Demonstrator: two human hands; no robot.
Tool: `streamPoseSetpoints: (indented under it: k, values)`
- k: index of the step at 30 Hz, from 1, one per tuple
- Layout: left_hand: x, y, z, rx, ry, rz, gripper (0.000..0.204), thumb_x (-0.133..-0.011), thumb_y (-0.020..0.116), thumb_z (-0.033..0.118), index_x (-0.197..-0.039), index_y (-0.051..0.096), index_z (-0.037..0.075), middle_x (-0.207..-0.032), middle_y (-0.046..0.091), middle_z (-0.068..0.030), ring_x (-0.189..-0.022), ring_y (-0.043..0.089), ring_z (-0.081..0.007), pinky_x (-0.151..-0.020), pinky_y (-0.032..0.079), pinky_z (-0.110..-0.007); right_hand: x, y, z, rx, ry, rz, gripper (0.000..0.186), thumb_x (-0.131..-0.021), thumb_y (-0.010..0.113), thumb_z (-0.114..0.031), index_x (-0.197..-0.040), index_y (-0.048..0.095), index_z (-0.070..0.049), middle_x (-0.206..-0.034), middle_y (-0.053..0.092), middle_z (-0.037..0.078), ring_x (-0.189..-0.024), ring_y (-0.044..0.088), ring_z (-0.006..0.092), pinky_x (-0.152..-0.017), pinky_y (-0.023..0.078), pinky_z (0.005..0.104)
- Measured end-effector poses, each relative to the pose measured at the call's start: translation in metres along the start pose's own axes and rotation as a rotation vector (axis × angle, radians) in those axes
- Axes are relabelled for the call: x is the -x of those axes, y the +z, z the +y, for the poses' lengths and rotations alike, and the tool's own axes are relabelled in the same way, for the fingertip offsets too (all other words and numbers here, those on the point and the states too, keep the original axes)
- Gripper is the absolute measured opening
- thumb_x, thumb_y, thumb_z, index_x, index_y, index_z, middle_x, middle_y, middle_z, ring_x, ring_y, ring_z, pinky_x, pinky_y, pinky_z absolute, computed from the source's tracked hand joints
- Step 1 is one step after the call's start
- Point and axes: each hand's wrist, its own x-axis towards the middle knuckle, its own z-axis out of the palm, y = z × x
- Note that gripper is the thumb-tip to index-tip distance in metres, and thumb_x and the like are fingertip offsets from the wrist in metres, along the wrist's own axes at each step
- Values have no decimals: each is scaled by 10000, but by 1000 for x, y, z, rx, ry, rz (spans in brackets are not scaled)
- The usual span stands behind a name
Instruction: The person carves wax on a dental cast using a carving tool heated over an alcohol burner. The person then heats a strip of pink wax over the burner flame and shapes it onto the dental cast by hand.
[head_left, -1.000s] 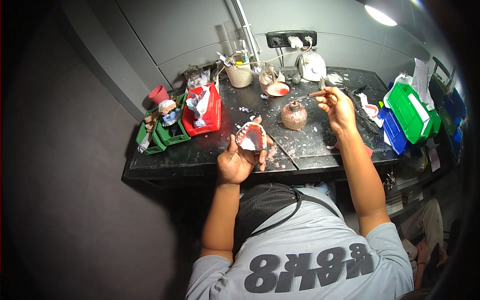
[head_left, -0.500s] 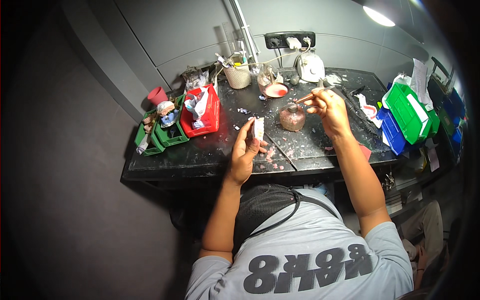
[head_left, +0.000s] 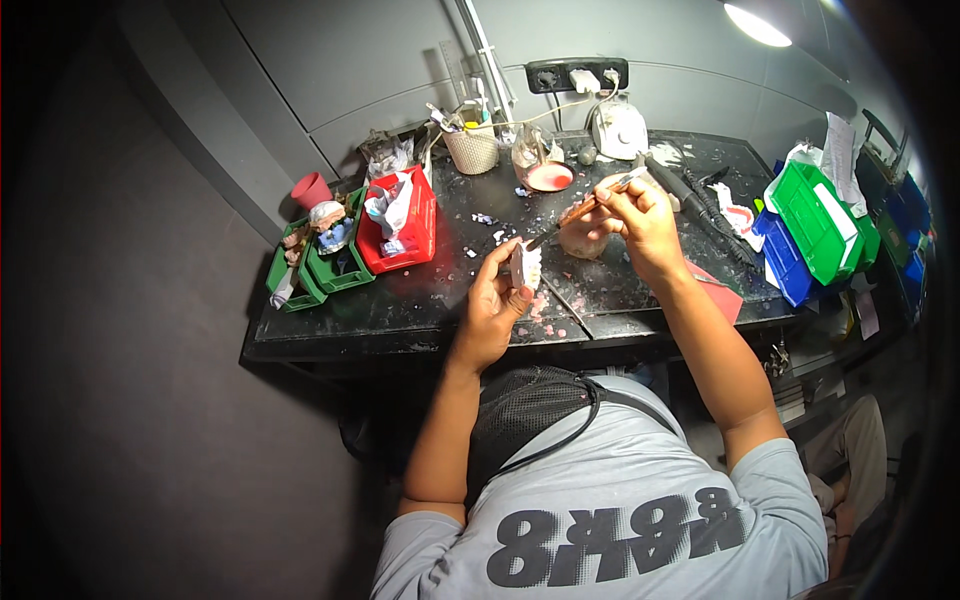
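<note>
My left hand (head_left: pixel 492 305) is closed around a dental model (head_left: pixel 526 266), turned edge-on. My right hand (head_left: pixel 636 222) grips a slim tool with a wooden handle (head_left: pixel 581 210); its dark blade reaches down to the model's upper edge, though I cannot tell whether it touches. Partly hidden under my right hand is a rounded pinkish glass vessel (head_left: pixel 581 243). Behind it sits a shallow dish of pink material (head_left: pixel 548 177). A thin dark rod (head_left: pixel 566 305) lies on the black worktop (head_left: pixel 460 310) among pink and white scraps.
Green bins (head_left: pixel 335 280) and a red bin (head_left: pixel 407 250) stand left; a cup of tools (head_left: pixel 470 150) and white device (head_left: pixel 620 130) at back. Right are green (head_left: pixel 812 230) and blue trays (head_left: pixel 788 270), a black corded handpiece (head_left: pixel 700 215) and a seated person's leg (head_left: pixel 855 450).
The model has turned from face-up to edge-on in my left hand. My right hand has moved left and slightly down, bringing the tool's tip to the model, over the glass vessel.
</note>
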Motion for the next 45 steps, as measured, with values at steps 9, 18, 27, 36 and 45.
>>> streamPoseSetpoints:
  k: [9, 18, 27, 36, 45]
  values:
    - [0, 1, 2, -15, -3, 31, 599, -959, 630, 174, -1448, 341, -18, -1290, 510, -99, -1044, 581, -178, -848, 497, -286, 3, 0, -2, 42, -111, -37, 178, -930, 667, -137, -1009, 611, 13, -888, 684, 99, -754, 683, 161, -606, 576, 267]
    - [0, 0, 0, -17, -3, 37, 593, -961, 626, 186, -1442, 350, -24, -1305, 506, -116, -1035, 590, -185, -812, 495, -279, 5, 1, -3, 61, -194, -69, 179, -918, 678, -109, -1023, 617, 22, -897, 673, 79, -751, 662, 126, -611, 577, 257]
    - [-1, -2, -4, 28, -1, 87, 584, -966, 616, 229, -1424, 365, -30, -1185, 545, -132, -972, 622, -196, -764, 502, -271, -19, -16, -8, 141, -390, 318, 175, -938, 647, -87, -1027, 614, 60, -906, 694, 131, -788, 703, 186, -639, 603, 289]
    - [-1, -2, -6, 40, 15, 95, 581, -966, 616, 242, -1420, 370, -25, -1172, 546, -135, -969, 630, -203, -750, 506, -271, -25, -21, -7, 151, -299, 353, 163, -938, 653, -93, -1018, 610, 42, -936, 691, 119, -817, 701, 181, -647, 600, 290]
    - [-2, -1, -4, 58, 8, 113, 581, -959, 629, 223, -1412, 374, -36, -1183, 548, -146, -972, 639, -223, -750, 515, -282, -22, -46, -4, 74, -79, 475, 154, -963, 554, -94, -966, 582, 58, -889, 668, 161, -742, 694, 217, -633, 607, 299]
